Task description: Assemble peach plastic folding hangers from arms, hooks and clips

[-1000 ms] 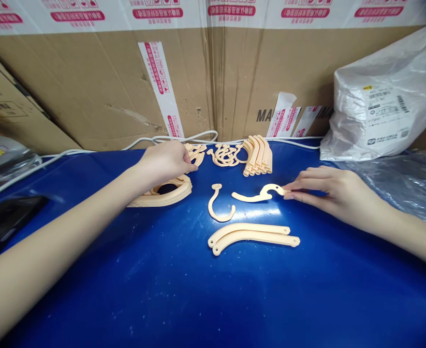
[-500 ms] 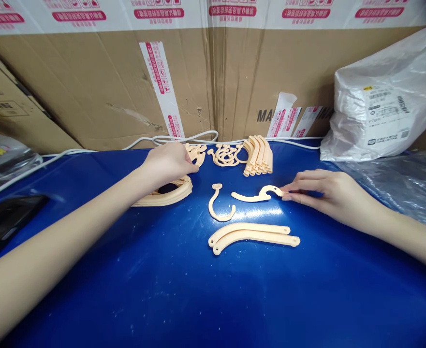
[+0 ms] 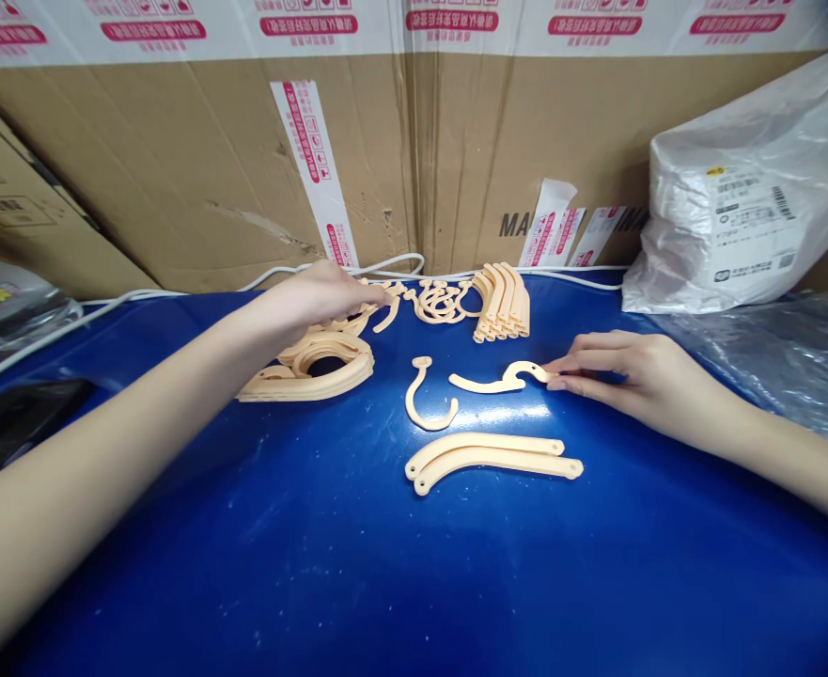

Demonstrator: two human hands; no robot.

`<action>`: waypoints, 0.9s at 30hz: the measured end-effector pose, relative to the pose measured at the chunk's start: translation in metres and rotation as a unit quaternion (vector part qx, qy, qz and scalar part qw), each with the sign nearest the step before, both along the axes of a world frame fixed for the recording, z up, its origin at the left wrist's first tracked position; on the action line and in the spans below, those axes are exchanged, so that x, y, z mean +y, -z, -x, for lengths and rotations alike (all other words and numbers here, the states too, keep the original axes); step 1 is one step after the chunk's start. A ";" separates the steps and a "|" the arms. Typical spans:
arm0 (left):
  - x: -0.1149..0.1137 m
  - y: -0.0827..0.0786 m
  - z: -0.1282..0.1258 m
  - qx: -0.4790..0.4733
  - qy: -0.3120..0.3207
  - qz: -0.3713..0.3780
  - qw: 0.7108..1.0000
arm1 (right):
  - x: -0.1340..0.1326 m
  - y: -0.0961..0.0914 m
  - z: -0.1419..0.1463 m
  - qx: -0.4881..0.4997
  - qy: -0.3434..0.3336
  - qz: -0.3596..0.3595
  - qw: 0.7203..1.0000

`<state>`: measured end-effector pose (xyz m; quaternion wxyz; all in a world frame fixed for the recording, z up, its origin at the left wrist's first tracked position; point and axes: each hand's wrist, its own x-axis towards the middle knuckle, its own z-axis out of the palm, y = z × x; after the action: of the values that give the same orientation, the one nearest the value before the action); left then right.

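My left hand reaches to the back of the blue table and pinches a small peach plastic piece out of a pile of such pieces. Below my left wrist lies a stack of curved peach hanger parts. My right hand rests on the table, its fingertips pinching the end of a wavy peach piece. A peach hook lies in the middle, with two long curved arms in front of it.
Against the cardboard boxes at the back lie a pile of hooks, a stack of curved bars and a white cable. A white plastic bag stands at the right, clear film below it, a dark object at the left.
My left hand has lifted and moved back toward the pile, pinching a small piece, and uncovered more of the curved stack. My right hand has barely moved.
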<state>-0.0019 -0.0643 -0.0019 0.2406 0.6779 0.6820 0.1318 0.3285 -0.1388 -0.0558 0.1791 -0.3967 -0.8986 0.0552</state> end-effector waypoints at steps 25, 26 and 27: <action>-0.049 -0.008 -0.040 -0.130 0.228 0.021 0.965 | -0.004 -0.003 0.006 -0.006 0.036 0.011 0.999; -0.052 -0.006 -0.042 -0.131 0.253 0.021 0.958 | -0.004 -0.003 0.007 0.001 0.039 0.006 0.999; -0.053 -0.004 -0.043 -0.130 0.276 0.019 0.952 | -0.005 -0.003 0.008 0.012 0.044 0.000 0.999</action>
<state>0.0411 -0.1173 0.0020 0.3675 0.8116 0.4339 0.1343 0.3208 -0.1435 -0.0523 0.1921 -0.4352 -0.8781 0.0515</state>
